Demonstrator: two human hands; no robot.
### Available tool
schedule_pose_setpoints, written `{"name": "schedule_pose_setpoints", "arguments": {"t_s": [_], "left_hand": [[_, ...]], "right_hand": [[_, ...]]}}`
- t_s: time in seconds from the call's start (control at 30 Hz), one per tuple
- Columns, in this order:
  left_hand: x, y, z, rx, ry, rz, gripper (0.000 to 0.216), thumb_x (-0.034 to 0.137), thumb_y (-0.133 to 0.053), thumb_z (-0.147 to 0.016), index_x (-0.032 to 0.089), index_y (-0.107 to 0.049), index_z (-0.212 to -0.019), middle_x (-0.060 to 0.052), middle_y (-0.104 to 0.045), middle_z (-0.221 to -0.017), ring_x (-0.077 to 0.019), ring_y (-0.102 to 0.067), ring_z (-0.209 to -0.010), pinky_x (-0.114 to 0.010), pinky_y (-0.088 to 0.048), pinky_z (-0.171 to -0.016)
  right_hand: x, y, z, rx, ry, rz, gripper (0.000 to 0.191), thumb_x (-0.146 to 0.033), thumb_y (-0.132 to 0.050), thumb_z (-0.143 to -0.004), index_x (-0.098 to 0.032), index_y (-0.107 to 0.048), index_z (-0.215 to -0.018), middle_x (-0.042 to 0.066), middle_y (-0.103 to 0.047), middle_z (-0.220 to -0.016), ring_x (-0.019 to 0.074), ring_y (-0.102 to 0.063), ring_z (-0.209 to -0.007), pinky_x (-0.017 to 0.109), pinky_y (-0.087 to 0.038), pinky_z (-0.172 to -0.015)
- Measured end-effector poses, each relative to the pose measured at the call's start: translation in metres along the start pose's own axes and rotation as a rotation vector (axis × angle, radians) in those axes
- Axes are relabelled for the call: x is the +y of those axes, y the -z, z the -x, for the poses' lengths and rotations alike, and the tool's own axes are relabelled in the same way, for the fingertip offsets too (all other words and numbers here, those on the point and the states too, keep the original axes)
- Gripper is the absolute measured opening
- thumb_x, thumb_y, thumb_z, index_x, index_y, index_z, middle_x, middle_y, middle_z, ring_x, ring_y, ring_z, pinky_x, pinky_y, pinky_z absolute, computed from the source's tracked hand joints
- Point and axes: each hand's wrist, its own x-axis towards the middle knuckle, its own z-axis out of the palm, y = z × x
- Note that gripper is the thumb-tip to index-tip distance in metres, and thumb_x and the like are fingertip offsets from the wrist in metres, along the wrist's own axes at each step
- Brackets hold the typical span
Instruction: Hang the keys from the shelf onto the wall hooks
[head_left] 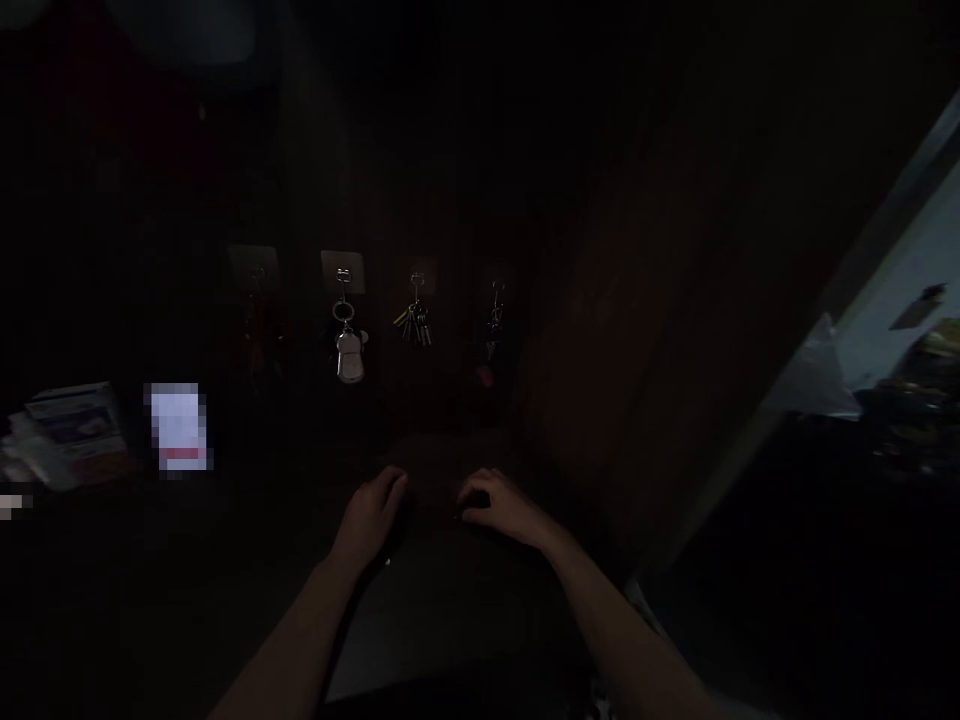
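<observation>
In dim light, my left hand (371,510) is low over a dark surface (424,600), its fingers loosely bent and the thumb a little apart. Nothing shows in it. Across a short gap, my right hand (502,505) curves inward with thumb and fingertips apart. I see nothing between them, though shadow hides the fingertips. Past both hands, several key bunches hang from wall hooks: one with a pale bottle-shaped fob (350,357), small keys (415,325), keys with a reddish piece (485,376), and a dark reddish bunch (259,330).
On the left stand a printed box (79,430) and a bright, blurred-out rectangle (180,425). A brown wooden panel (600,380) rises at the right. Beyond its edge are a translucent plastic bag (817,375) and unclear clutter.
</observation>
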Motion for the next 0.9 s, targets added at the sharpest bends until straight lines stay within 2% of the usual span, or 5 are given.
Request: {"name": "schedule_pose_setpoints", "arguments": {"t_s": [0.1, 0.27, 0.5, 0.63, 0.9], "left_hand": [[0.000, -0.001, 0.000, -0.001, -0.010, 0.000, 0.030, 0.043, -0.034, -0.087, 0.023, -0.057, -0.090, 0.000, -0.065, -0.081, -0.0156, -0.062, -0.077, -0.024, -0.043, -0.070], [0.001, -0.001, 0.000, -0.020, -0.034, -0.005, 0.031, 0.041, -0.034, -0.088, 0.023, -0.058, -0.088, -0.001, -0.066, -0.083, -0.0160, -0.062, -0.079, -0.025, -0.043, -0.071], [-0.002, -0.004, -0.002, -0.004, -0.074, 0.089, 0.030, 0.039, -0.041, -0.086, 0.023, -0.062, -0.101, -0.002, -0.066, -0.105, -0.0178, -0.059, -0.099, -0.029, -0.043, -0.088], [-0.003, -0.007, -0.002, -0.009, -0.036, 0.213, 0.035, 0.039, -0.042, -0.086, 0.022, -0.059, -0.112, -0.003, -0.063, -0.116, -0.0192, -0.055, -0.108, -0.032, -0.039, -0.095], [0.009, -0.007, 0.002, -0.118, -0.017, 0.401, 0.033, 0.039, -0.047, -0.084, 0.023, -0.063, -0.107, -0.003, -0.067, -0.107, -0.0200, -0.060, -0.098, -0.030, -0.043, -0.088]], "right_hand": [[-0.002, -0.004, -0.004, 0.038, 0.007, 0.006, 0.005, -0.023, -0.062, -0.073, -0.024, -0.066, -0.076, 0.003, -0.065, -0.093, 0.0197, -0.055, -0.093, 0.034, -0.039, -0.084], [-0.012, -0.004, -0.010, 0.110, -0.011, -0.089, 0.014, -0.029, -0.053, -0.079, -0.022, -0.065, -0.078, 0.002, -0.066, -0.088, 0.0174, -0.058, -0.086, 0.030, -0.040, -0.078], [-0.027, -0.018, -0.027, 0.222, -0.196, -0.761, 0.020, -0.038, -0.062, -0.070, -0.018, -0.061, -0.073, 0.000, -0.065, -0.071, 0.0129, -0.061, -0.063, 0.025, -0.042, -0.061], [-0.035, -0.030, -0.032, 0.195, -0.208, -1.162, 0.026, -0.037, -0.073, -0.061, -0.017, -0.060, -0.071, 0.000, -0.065, -0.068, 0.0098, -0.059, -0.056, 0.022, -0.041, -0.055], [-0.044, -0.031, -0.030, 0.200, -0.175, -1.379, 0.026, -0.032, -0.077, -0.060, -0.016, -0.062, -0.073, 0.002, -0.069, -0.075, 0.0116, -0.065, -0.065, 0.019, -0.044, -0.055]]}}
